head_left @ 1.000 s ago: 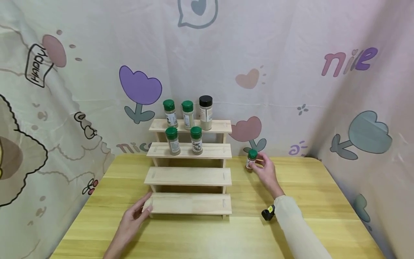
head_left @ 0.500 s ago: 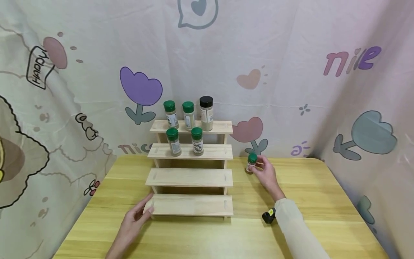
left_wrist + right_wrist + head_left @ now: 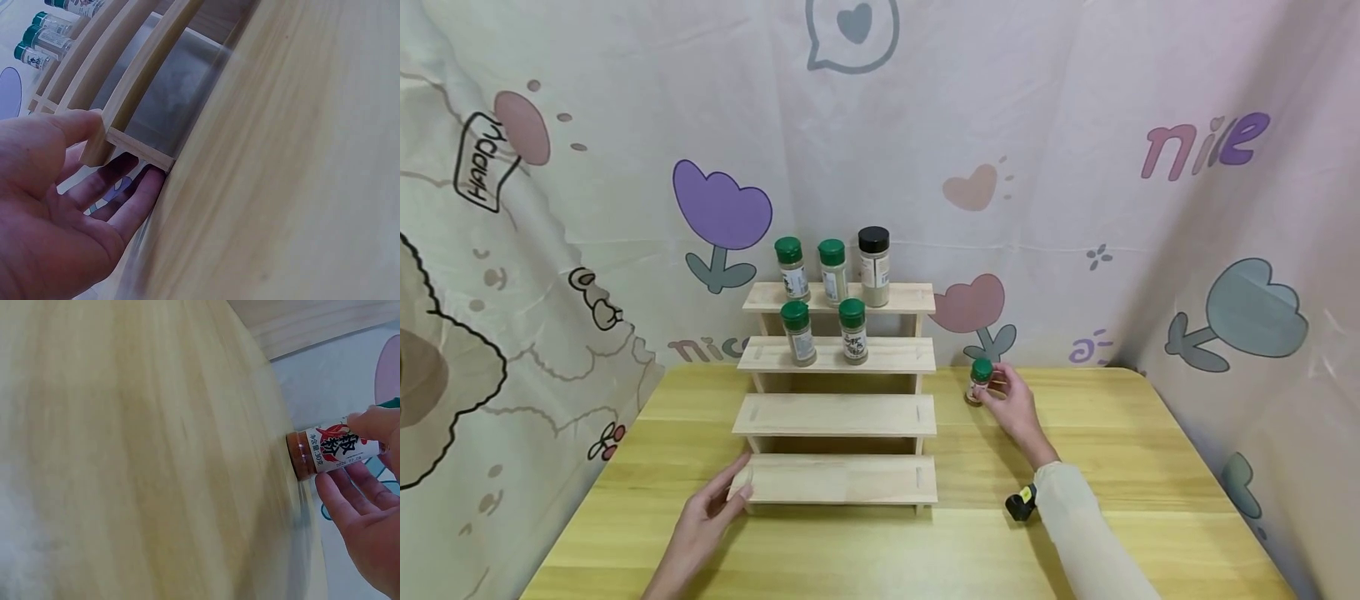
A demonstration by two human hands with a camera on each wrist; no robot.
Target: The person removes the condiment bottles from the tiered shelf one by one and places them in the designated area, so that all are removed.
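Note:
In the head view my right hand (image 3: 1013, 408) holds a small green-capped spice jar (image 3: 977, 390) at the table's back, right of the wooden tiered rack (image 3: 835, 415). The right wrist view shows thumb and fingers around this jar (image 3: 337, 447); it has reddish-brown powder and a label with red peppers, and its base is right at the tabletop. My left hand (image 3: 702, 517) grips the left end of the rack's lowest step, thumb over the board. In the left wrist view its other fingers curl beside the step's end support (image 3: 142, 150).
Two green-capped jars and a taller black-capped jar (image 3: 874, 268) stand on the top step. Two more green-capped jars, one a labelled jar (image 3: 853, 333), stand on the step below. A small black-and-yellow object (image 3: 1021, 503) lies beside the right sleeve. A printed curtain (image 3: 1045, 167) hangs behind the table.

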